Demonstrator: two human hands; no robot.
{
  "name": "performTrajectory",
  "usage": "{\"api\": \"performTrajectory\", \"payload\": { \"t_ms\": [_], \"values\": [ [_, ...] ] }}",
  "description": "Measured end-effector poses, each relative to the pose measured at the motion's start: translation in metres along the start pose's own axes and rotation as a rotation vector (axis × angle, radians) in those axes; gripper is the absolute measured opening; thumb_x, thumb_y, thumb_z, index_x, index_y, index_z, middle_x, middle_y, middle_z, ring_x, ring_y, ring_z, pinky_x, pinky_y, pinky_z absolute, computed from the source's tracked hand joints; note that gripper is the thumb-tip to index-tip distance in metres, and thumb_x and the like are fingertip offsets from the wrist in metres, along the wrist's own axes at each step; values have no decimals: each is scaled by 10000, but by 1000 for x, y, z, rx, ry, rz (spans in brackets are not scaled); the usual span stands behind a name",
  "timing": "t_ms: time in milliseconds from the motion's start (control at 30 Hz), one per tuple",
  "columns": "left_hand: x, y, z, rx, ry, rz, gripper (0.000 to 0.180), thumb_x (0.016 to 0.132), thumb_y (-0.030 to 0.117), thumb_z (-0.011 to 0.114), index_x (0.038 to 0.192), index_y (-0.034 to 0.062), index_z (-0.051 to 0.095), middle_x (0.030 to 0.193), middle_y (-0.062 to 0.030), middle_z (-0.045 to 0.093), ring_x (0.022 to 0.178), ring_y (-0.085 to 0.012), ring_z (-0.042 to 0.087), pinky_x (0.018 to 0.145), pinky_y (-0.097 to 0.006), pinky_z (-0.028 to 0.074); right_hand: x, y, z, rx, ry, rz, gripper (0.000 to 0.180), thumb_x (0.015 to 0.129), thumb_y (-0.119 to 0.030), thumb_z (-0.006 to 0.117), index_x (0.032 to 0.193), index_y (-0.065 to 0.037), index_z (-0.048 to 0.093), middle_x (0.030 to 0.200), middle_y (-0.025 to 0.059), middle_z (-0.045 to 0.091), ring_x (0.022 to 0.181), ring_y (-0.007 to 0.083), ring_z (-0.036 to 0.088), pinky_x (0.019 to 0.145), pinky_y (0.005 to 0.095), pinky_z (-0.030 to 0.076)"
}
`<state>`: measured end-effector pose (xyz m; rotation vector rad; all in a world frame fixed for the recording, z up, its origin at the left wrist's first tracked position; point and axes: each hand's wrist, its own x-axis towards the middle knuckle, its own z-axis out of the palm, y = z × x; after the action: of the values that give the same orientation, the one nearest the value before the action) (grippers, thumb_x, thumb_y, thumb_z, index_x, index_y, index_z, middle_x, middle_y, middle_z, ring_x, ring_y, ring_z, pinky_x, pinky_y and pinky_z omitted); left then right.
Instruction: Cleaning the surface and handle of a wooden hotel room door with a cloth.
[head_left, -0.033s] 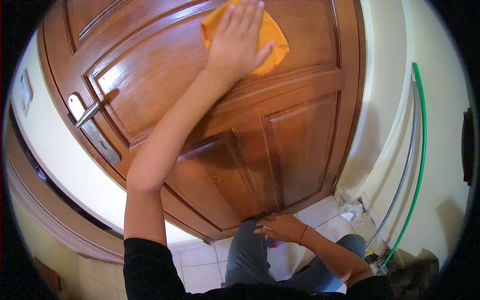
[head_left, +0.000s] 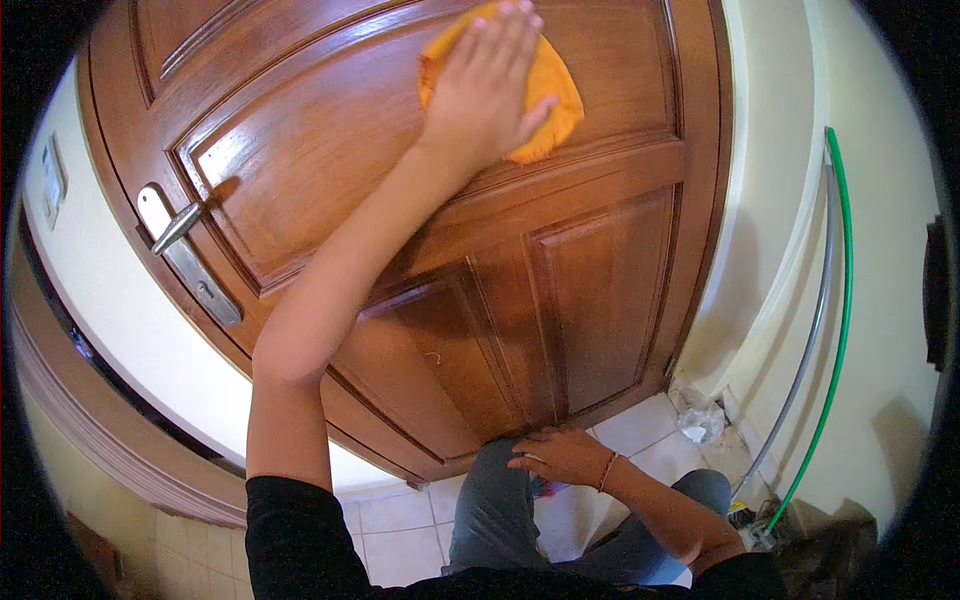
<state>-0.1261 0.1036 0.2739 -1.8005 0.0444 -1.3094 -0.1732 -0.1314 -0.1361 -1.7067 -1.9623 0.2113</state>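
My left hand (head_left: 480, 100) lies flat on an orange cloth (head_left: 556, 95) against the upper part of a brown wooden door (head_left: 300, 150). Its fingers are stretched out and the thumb is spread to the right; the palm hides part of the cloth. Lower down, my right hand (head_left: 565, 455) rests on my left knee, its fingers loosely extended and holding nothing. A thin bracelet (head_left: 608, 471) circles the right wrist.
At the door's left edge is a metal lever handle (head_left: 178, 228) on a long plate. A green hose (head_left: 843, 270) and a grey pipe (head_left: 815, 330) lean along the right wall. Crumpled clear plastic (head_left: 702, 423) lies in the corner on the tiled floor (head_left: 400, 555).
My left hand and the orange cloth have slid slightly right and down on the door. My right hand stays on the knee.
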Motion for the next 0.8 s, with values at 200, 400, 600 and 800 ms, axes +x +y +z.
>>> {"api": "performTrajectory", "payload": {
  "t_ms": [200,400,600,800],
  "values": [
    [-2,-10,1,-254,11,-4,876,1053,553,594,1674,-22,371,1766,-201,345,1653,-330,303,1347,-482,264,-2,0,10,-9,-5,18,534,1103,-614,511,1208,-163,775,1060,165,783,1000,422,760,861,546,629],
    [-9,-2,-12,-144,54,18,833,1051,524,620,1660,-8,417,1744,-186,396,1638,-325,343,1342,-475,284,-4,2,0,-16,-8,58,554,1101,-631,502,1237,-168,775,1082,160,793,1018,411,763,879,540,632],
    [-12,-5,-16,-118,9,5,821,1048,494,635,1663,-3,414,1751,-165,394,1636,-300,350,1339,-470,291,-3,4,2,-19,13,33,563,1103,-628,502,1223,-152,779,1057,157,799,1015,400,770,864,539,636],
    [-5,-10,-17,-162,15,21,822,1056,493,620,1677,5,391,1761,-175,371,1647,-317,326,1346,-483,262,1,10,1,-22,32,25,549,1102,-616,512,1192,-150,788,1033,164,801,926,407,783,824,535,643]
  ]
}}
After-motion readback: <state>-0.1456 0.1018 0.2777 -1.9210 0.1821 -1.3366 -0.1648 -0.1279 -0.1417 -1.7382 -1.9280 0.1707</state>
